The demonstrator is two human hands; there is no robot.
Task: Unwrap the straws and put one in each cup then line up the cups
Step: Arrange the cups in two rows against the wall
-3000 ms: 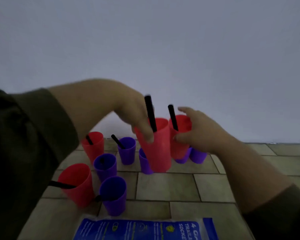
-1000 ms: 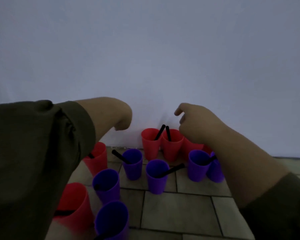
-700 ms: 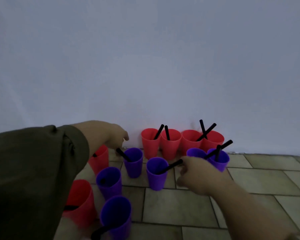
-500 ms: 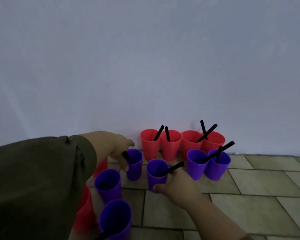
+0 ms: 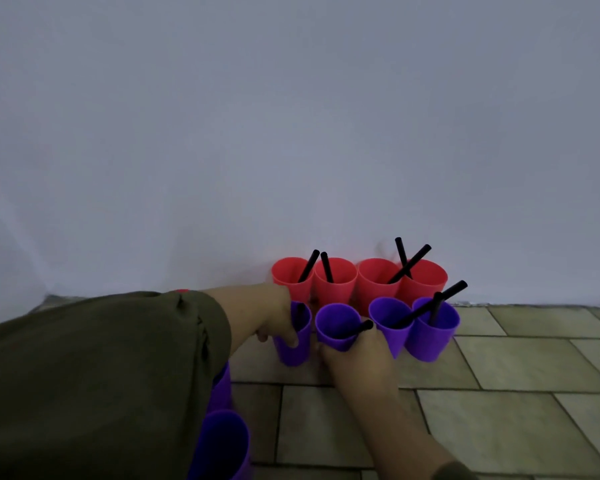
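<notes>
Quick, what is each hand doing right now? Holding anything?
Left hand: closed around a purple cup, the row's leftmost.
Right hand: closed around the next purple cup, with a straw in it.

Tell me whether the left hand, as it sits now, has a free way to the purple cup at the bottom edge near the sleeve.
Probably yes. The purple cup stands just below the left forearm with nothing between, but the left hand is closed on another purple cup and must let go first.
</notes>
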